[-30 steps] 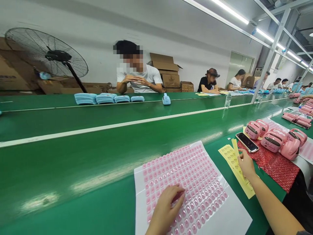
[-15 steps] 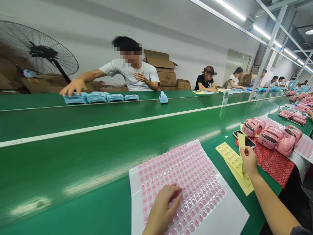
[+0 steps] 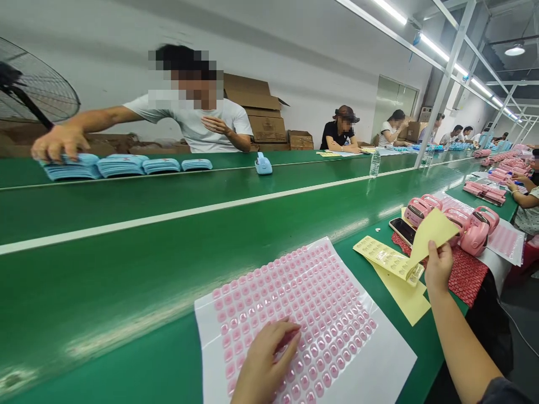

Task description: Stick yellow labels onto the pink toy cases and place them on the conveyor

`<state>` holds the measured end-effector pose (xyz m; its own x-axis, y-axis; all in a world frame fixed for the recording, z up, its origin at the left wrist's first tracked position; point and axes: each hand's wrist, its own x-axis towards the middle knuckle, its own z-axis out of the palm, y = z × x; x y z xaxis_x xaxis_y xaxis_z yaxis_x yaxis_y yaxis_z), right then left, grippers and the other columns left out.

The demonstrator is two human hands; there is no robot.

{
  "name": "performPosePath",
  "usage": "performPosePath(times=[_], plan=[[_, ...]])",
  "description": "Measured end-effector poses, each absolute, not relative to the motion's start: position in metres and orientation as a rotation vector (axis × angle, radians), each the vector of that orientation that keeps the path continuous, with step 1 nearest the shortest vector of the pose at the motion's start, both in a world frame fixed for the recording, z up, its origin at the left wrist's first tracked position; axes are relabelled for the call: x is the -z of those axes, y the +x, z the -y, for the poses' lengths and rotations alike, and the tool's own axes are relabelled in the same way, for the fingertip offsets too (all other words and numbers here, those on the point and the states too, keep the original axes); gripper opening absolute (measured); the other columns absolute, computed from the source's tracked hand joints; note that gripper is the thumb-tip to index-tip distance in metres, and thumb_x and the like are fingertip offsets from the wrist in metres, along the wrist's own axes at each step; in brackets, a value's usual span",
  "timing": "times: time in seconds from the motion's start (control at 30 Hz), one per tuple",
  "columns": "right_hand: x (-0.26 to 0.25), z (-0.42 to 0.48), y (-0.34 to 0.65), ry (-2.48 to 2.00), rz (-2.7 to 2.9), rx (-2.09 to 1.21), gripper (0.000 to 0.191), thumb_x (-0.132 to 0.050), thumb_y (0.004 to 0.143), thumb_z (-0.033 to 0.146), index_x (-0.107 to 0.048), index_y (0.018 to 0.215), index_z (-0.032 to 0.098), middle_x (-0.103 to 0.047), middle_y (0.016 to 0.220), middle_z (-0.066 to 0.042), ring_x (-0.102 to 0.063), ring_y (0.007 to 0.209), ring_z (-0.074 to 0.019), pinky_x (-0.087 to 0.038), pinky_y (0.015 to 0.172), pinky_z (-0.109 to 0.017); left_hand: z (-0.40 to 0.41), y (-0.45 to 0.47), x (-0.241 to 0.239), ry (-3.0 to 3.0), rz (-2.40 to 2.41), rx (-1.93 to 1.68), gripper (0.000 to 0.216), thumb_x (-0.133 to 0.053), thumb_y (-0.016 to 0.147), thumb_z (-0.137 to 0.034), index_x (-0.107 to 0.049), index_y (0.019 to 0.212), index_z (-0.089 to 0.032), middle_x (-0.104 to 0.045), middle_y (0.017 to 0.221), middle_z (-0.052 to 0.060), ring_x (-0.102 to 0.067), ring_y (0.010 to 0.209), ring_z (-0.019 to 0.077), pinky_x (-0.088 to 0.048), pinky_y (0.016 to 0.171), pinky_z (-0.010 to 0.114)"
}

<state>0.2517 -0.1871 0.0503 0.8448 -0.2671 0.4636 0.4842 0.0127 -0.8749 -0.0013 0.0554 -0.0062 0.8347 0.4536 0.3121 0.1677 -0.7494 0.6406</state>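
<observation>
My left hand [image 3: 263, 362] rests with curled fingers on a white sheet [image 3: 379, 370] covered in rows of small pink stickers [image 3: 311, 297], fingertips pressed on the stickers near its lower middle. My right hand [image 3: 438, 269] pinches the edge of a yellow sheet [image 3: 432, 231] and holds it lifted and folded back over a stack of yellow label sheets [image 3: 387, 259] lying on the green table. Whether the left fingers hold a sticker is hidden.
A black phone [image 3: 402, 230] and several pink devices [image 3: 474, 230] lie on a red cloth [image 3: 467, 275] at the right. Across the green conveyor [image 3: 168, 191], a person in a white shirt reaches to blue stacks [image 3: 118, 165]. A blue device [image 3: 263, 164] and a water bottle [image 3: 374, 164] stand further along.
My right hand has lifted the yellow sheet higher and folded it back. The view has swung right. The person opposite has stretched an arm out onto the blue stacks.
</observation>
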Motion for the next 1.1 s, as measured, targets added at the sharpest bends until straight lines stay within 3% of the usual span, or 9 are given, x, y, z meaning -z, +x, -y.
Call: performPosePath(times=[0.3, 0.43, 0.57, 0.63, 0.77, 0.9, 1.0, 1.1], plan=[[-0.053, 0.180, 0.214, -1.885, 0.540, 0.240, 0.023, -0.050, 0.073, 0.041, -0.049, 0.069, 0.019, -0.056, 0.064, -0.002, -0.055, 0.059, -0.0147, -0.047, 0.055, -0.026, -0.039, -0.003, 0.006, 2.405, -0.365, -0.544, 0.034, -0.049, 0.077, -0.041, -0.059, 0.104, -0.024, -0.065, 0.108, 0.006, -0.059, 0.101, 0.0238, -0.049, 0.086, 0.036], [-0.045, 0.169, 0.206, -1.877, 0.665, 0.117, 0.019, -0.048, 0.075, 0.037, -0.046, 0.067, 0.020, -0.054, 0.062, 0.000, -0.057, 0.056, -0.0134, -0.047, 0.053, -0.024, -0.007, 0.026, -0.014, 2.373, -0.184, -0.332, 0.040, -0.048, 0.078, -0.038, -0.053, 0.115, -0.024, -0.059, 0.120, 0.007, -0.054, 0.110, 0.0232, -0.045, 0.092, 0.038], [-0.035, 0.162, 0.207, -1.862, 0.701, 0.116, 0.016, -0.048, 0.076, 0.034, -0.047, 0.069, 0.020, -0.054, 0.063, 0.000, -0.057, 0.056, -0.0128, -0.048, 0.053, -0.023, 0.022, 0.091, -0.024, 2.394, -0.141, -0.235, 0.051, -0.051, 0.074, -0.036, -0.047, 0.121, -0.016, -0.052, 0.126, 0.013, -0.048, 0.116, 0.0265, -0.040, 0.095, 0.043], [-0.032, 0.162, 0.209, -1.885, 0.769, 0.098, 0.012, -0.048, 0.077, 0.030, -0.050, 0.074, 0.019, -0.057, 0.066, 0.000, -0.058, 0.059, -0.0124, -0.048, 0.055, -0.023, 0.032, 0.124, -0.021, 2.435, -0.116, -0.311, 0.051, -0.054, 0.070, -0.033, -0.050, 0.116, -0.012, -0.055, 0.122, 0.016, -0.049, 0.114, 0.0274, -0.040, 0.093, 0.043], [-0.023, 0.174, 0.213, -2.085, 1.088, 0.071, 0.013, -0.056, 0.074, 0.023, -0.057, 0.086, 0.020, -0.063, 0.083, -0.003, -0.060, 0.079, -0.0151, -0.049, 0.070, -0.026, 0.044, 0.164, -0.010, 2.444, 0.026, -0.409, 0.023, -0.045, 0.070, -0.023, -0.059, 0.088, -0.019, -0.068, 0.091, 0.009, -0.063, 0.088, 0.0232, -0.048, 0.078, 0.037], [-0.005, 0.192, 0.219, -2.367, 1.323, 0.158, 0.019, -0.053, 0.077, 0.017, -0.060, 0.095, 0.017, -0.064, 0.099, -0.007, -0.057, 0.092, -0.0170, -0.046, 0.080, -0.028, 0.037, 0.174, 0.004, 2.458, 0.021, -0.510, 0.023, -0.036, 0.074, -0.033, -0.052, 0.061, -0.022, -0.064, 0.065, 0.009, -0.063, 0.067, 0.0271, -0.048, 0.062, 0.040], [0.005, 0.200, 0.222, -2.440, 1.520, 0.350, 0.021, -0.044, 0.082, 0.012, -0.059, 0.096, 0.015, -0.064, 0.101, -0.008, -0.056, 0.090, -0.0152, -0.045, 0.078, -0.025, 0.030, 0.176, 0.012, 2.470, -0.035, -0.611, 0.028, -0.036, 0.072, -0.040, -0.043, 0.051, -0.025, -0.060, 0.058, 0.008, -0.061, 0.061, 0.0268, -0.046, 0.058, 0.039], [0.002, 0.200, 0.226, -2.523, 1.725, 0.457, 0.014, -0.047, 0.081, 0.013, -0.060, 0.080, 0.015, -0.065, 0.083, -0.006, -0.056, 0.075, -0.0161, -0.044, 0.065, -0.026, 0.028, 0.176, 0.016, 2.456, -0.067, -0.620, 0.032, -0.036, 0.071, -0.046, -0.038, 0.046, -0.026, -0.057, 0.052, 0.006, -0.058, 0.053, 0.0248, -0.045, 0.053, 0.037]])
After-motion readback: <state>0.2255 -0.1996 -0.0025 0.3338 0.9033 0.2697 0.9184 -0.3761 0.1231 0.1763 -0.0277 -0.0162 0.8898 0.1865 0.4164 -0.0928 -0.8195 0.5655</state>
